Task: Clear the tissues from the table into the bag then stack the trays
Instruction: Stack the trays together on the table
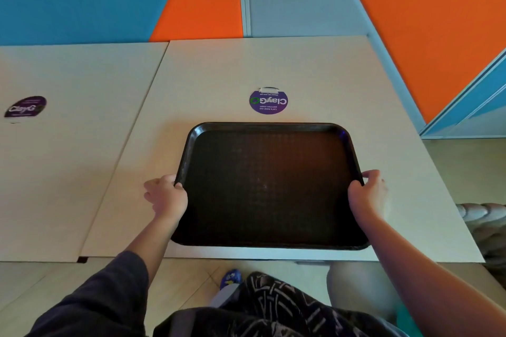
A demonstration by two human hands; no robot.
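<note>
I have my left hand (167, 195) and right hand (368, 191) each in a pinching grip on the side rims of the dark tray (268, 186), lying on the surface (219, 76) at six o'clock. An uneven lift could tilt it and slip a thumb.

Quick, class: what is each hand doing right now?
Left hand: grips the tray at its left rim.
Right hand: grips the tray's right rim.
</note>
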